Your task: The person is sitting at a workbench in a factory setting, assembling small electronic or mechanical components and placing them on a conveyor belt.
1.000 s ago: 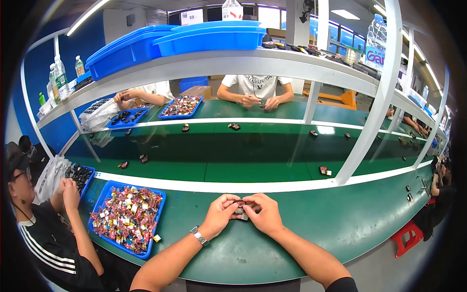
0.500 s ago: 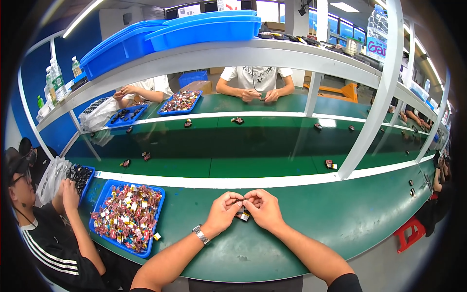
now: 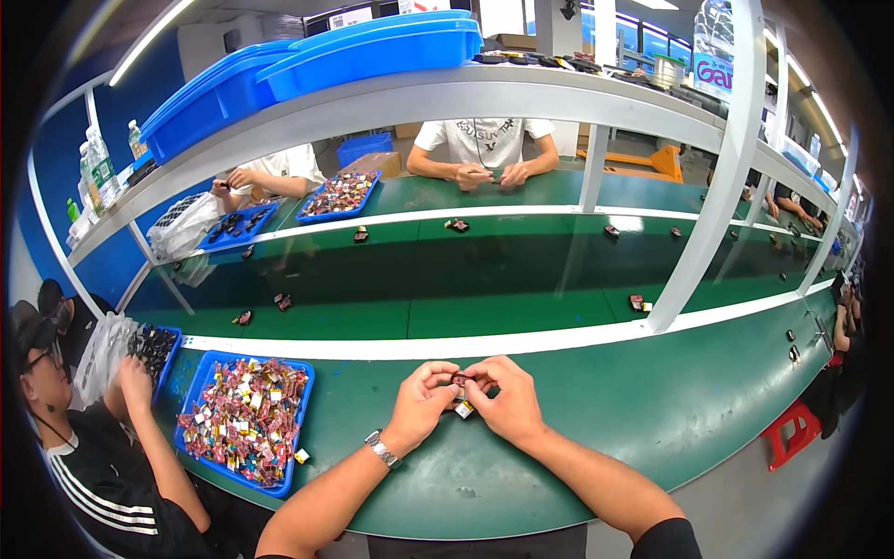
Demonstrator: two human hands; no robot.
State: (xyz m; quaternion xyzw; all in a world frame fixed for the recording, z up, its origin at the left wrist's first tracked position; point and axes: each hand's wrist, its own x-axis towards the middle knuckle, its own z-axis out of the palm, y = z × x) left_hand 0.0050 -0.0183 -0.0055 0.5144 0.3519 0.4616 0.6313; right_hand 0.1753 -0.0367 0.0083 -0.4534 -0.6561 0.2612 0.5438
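Above the green bench (image 3: 577, 410), my left hand (image 3: 424, 407) and my right hand (image 3: 504, 399) meet over one small electronic assembly (image 3: 464, 408). It shows a dark reddish part between the fingertips and a white block with a yellow edge hanging below. Both hands pinch it with thumbs and forefingers, and the fingers hide much of it. A metal-banded watch (image 3: 382, 449) is on my left wrist. To the left of my hands stands a blue tray (image 3: 305, 396) heaped with small reddish circuit boards (image 3: 244, 419) bearing white and yellow blocks.
A green conveyor (image 3: 372, 298) beyond a white rail carries several scattered assemblies. Overhead, a shelf (image 3: 372, 107) holds stacked blue bins (image 3: 363, 61); its post (image 3: 712, 196) rises at right. A co-worker (image 3: 102, 447) sits at left beside a tray of black parts (image 3: 154, 349). Others work opposite.
The assembly has turned between my fingers, so more of its reddish part shows. My hands stay together in nearly the same place. The view has shifted slightly.
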